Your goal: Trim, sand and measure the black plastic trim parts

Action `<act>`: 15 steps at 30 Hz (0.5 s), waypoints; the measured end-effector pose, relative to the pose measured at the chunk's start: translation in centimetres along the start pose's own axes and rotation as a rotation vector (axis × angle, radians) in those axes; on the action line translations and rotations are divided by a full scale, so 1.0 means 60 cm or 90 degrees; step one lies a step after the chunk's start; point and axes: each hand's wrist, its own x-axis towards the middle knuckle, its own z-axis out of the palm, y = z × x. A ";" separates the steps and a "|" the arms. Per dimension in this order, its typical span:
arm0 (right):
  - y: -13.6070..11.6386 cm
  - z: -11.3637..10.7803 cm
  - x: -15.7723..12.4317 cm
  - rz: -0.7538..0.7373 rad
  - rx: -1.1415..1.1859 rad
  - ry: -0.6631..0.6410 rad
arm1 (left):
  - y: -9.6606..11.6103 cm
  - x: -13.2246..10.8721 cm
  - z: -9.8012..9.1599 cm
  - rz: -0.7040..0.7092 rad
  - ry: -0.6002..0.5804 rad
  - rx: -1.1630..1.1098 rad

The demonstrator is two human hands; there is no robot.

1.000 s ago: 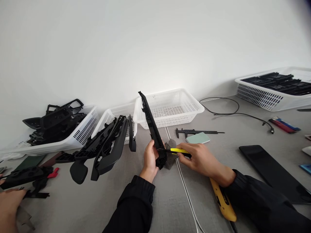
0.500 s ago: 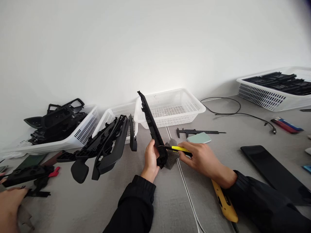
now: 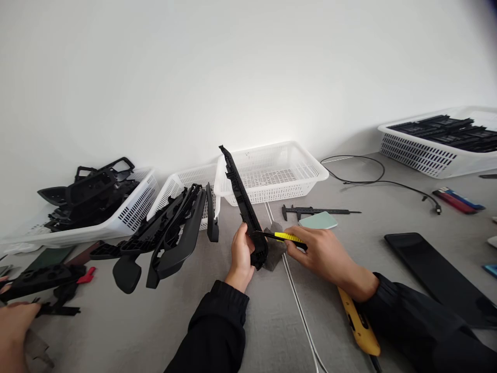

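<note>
My left hand [image 3: 241, 253] is closed around the lower part of a long black plastic trim piece [image 3: 241, 194], which stands tilted with its far end up and to the left. In my right hand [image 3: 324, 251] is a yellow and black utility knife [image 3: 288, 239]. Its thin blade reaches the trim piece just beside my left thumb. A crumpled grey cloth or pad [image 3: 274, 252] lies behind the lower end of the trim piece, partly hidden. Under my right wrist rests a yellow tool handle [image 3: 359, 324] with a dark cord.
A white basket [image 3: 272, 197] stands ahead; others hold black parts [image 3: 97, 191] at left and right [image 3: 442, 132]. Loose trim pieces [image 3: 182, 241] lean at left. A caliper [image 3: 318, 211], green pad [image 3: 319, 220] and phone [image 3: 438, 277] lie rightward. Another person's hand [image 3: 15, 326] works at left.
My hands, the trim piece and the knife stay almost in place. At the far left, the other person's hand has shifted slightly left.
</note>
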 end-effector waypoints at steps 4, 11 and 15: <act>-0.001 0.001 -0.001 0.003 -0.007 -0.015 | 0.000 0.002 -0.002 0.002 0.000 0.006; -0.002 0.002 -0.002 0.015 -0.006 -0.016 | 0.002 -0.001 0.001 0.002 0.004 0.010; -0.002 0.001 -0.001 0.020 -0.012 -0.020 | 0.004 -0.004 0.003 -0.001 0.003 0.011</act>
